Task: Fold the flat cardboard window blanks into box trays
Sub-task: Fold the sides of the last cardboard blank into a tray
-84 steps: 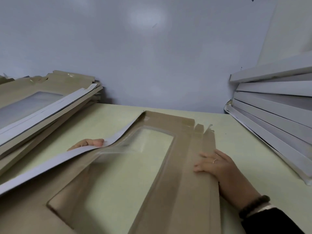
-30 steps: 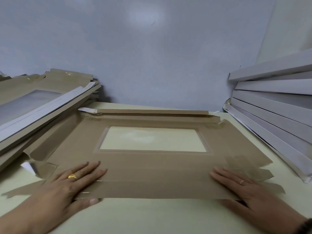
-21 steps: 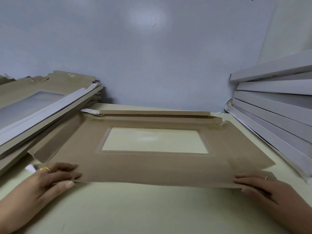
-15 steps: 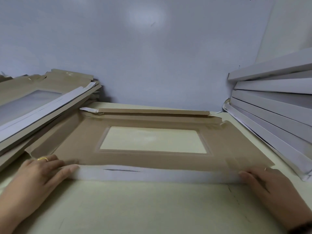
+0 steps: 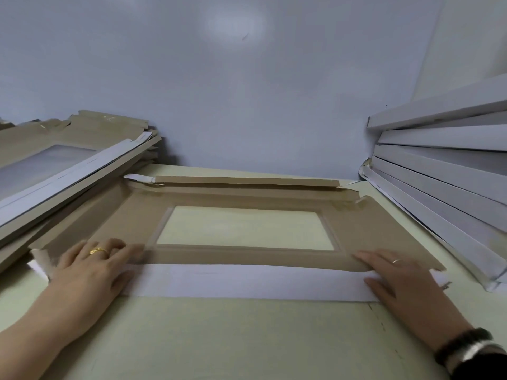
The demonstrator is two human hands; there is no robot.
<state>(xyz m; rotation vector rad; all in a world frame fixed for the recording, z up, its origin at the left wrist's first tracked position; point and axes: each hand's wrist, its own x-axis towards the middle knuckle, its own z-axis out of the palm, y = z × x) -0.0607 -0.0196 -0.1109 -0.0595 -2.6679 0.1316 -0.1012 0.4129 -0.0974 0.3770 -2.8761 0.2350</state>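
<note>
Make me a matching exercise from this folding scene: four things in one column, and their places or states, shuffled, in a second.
1. left hand
2. near flap
3. stack of flat blanks
4. stack of white trays

A. piled at the table's right edge
B. folded over, white side up
C. pressing the flap's left end
D. piled at the table's left edge

Pairs: 1-C, 2-B, 3-D, 4-A

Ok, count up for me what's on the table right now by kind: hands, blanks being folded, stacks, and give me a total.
Hands: 2, left hand and right hand, both flat on the white flap.
Blank being folded: 1, the window blank.
Stacks: 2, brown flat blanks, white folded trays.
Total: 5.
</note>
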